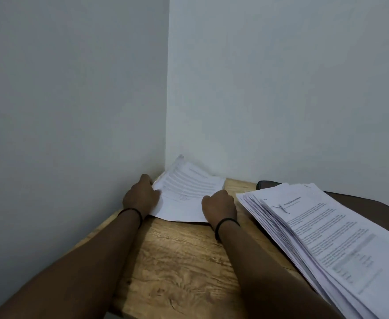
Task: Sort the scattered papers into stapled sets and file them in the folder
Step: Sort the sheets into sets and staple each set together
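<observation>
Now both hands are on a small set of printed papers (189, 192) tucked into the wall corner of the wooden table (177, 261). Left hand (140, 195) pinches the set's left edge, thumb on top, fingers curled behind. Right hand (218, 207) grips the near right corner, fingers curled over the sheet. Just right of those fingers, apart from them, sits a big fanned stack of papers (327, 238), overlapping a dark folder (373, 203) beneath.
</observation>
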